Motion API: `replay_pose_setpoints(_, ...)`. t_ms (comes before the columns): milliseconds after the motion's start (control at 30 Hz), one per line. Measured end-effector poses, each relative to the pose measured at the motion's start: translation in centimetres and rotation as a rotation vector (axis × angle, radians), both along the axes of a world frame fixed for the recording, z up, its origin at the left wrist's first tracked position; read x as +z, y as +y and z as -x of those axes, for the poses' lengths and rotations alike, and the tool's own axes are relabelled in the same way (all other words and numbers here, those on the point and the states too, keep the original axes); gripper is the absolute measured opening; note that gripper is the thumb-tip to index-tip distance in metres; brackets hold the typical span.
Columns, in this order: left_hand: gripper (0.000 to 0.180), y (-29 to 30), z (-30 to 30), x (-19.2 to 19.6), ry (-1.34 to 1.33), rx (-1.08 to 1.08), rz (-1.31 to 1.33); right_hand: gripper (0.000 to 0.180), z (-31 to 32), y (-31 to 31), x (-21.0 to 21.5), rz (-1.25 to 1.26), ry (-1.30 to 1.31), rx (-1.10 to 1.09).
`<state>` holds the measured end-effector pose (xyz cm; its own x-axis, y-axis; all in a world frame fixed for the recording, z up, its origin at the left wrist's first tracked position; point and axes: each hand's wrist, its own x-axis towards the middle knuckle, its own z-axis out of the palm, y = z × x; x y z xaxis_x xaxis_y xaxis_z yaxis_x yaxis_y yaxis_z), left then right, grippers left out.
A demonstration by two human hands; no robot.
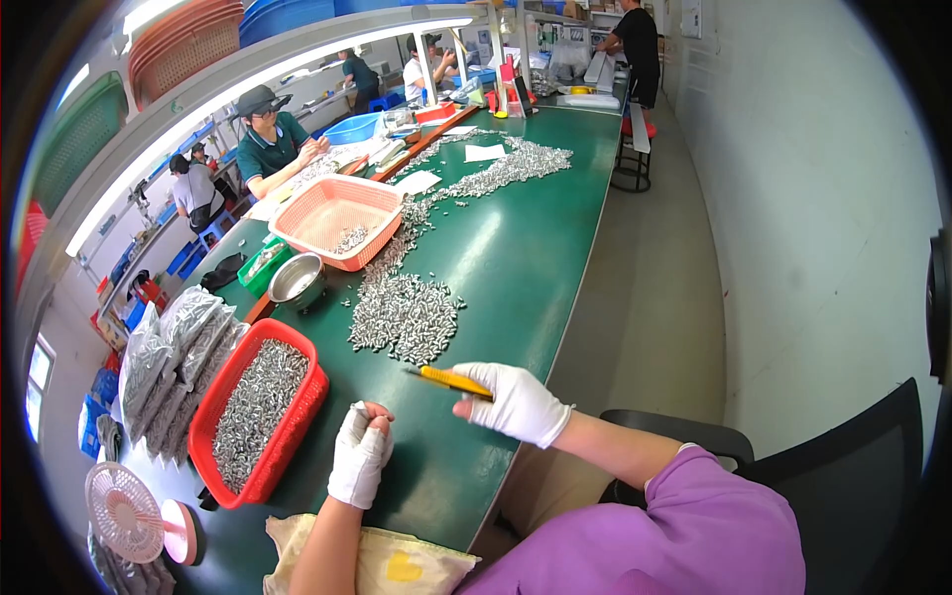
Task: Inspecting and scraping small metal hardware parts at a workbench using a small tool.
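Observation:
My right hand (516, 402), in a white glove with bare fingertips, is closed round a yellow utility knife (451, 381) with a dark tip. The tip points left, just short of a loose pile of small silvery metal parts (405, 317) on the green table (476, 283). Nearer to me, my left hand (361, 451), gloved the same way, has its fingers curled together above the tabletop. Whatever sits between those fingertips, if anything, is too small to make out. To its left stands a red basket (315, 402) full of similar metal parts.
Beyond the pile are a steel bowl (297, 281), a green box (260, 266) and a pink basket (337, 213). Filled plastic bags (164, 382) and a pink fan (124, 511) line the left. A co-worker (270, 144) sits across the table; a chair (833, 496) is at my right.

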<state>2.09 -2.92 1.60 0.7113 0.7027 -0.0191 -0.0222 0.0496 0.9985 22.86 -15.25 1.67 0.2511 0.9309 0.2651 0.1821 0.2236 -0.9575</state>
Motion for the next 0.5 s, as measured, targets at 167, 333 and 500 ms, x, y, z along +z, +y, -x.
replay_pose_setpoints(167, 0.019, -1.1, 0.2, 0.2, 0.088, -0.115, 0.074, 0.028, 3.0, 0.5, 0.8, -0.323, -0.386, 0.047)
replay_pose_setpoints(333, 0.028, -1.0, 0.6, 0.0, 0.023, -0.167, 0.074, 0.024, 4.1, 1.7, 0.5, -0.223, -0.342, 0.024)
replay_pose_setpoints(500, 0.029, -0.7, 0.6, -0.4, 0.029, -0.173, 0.124, 0.021, 3.9, 1.7, -0.9, -0.236, -0.266, -0.018)
